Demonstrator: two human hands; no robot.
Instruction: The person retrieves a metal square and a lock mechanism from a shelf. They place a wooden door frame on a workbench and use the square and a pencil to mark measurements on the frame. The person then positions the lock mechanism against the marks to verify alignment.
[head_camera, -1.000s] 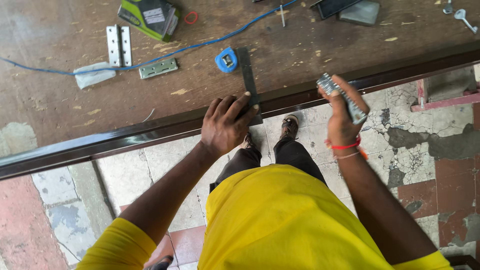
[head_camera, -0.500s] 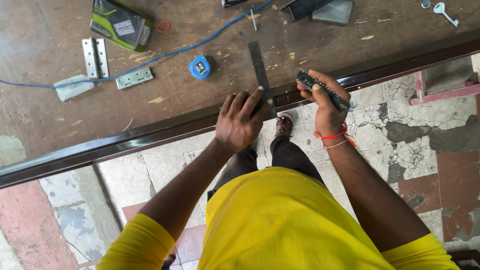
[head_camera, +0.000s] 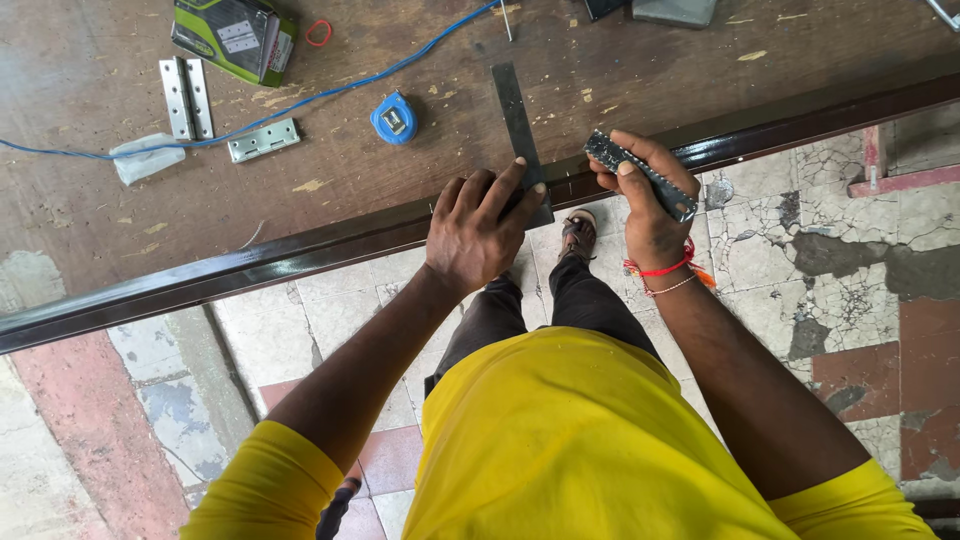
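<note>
My left hand (head_camera: 478, 228) presses down on the near end of a flat grey metal square (head_camera: 515, 125), which lies across the worn wooden door panel (head_camera: 620, 90) and its dark brown edge (head_camera: 300, 250). Fingers are spread over the blade at the panel's edge. My right hand (head_camera: 648, 200) grips a dark ribbed tool (head_camera: 640, 175), a utility knife by its look, held just right of the square and touching the dark edge. A red thread band circles that wrist.
On the panel lie a blue tape measure (head_camera: 394, 117), two silver hinges (head_camera: 186, 97) (head_camera: 263, 139), a green and black tool (head_camera: 235, 35), a red ring (head_camera: 318, 32) and a blue cable (head_camera: 300, 100). Cracked tile floor (head_camera: 800, 250) and my sandalled foot (head_camera: 578, 234) are below.
My right hand has brought the ribbed tool in from the right and down to the panel's edge beside the square. My left hand has stayed on the square.
</note>
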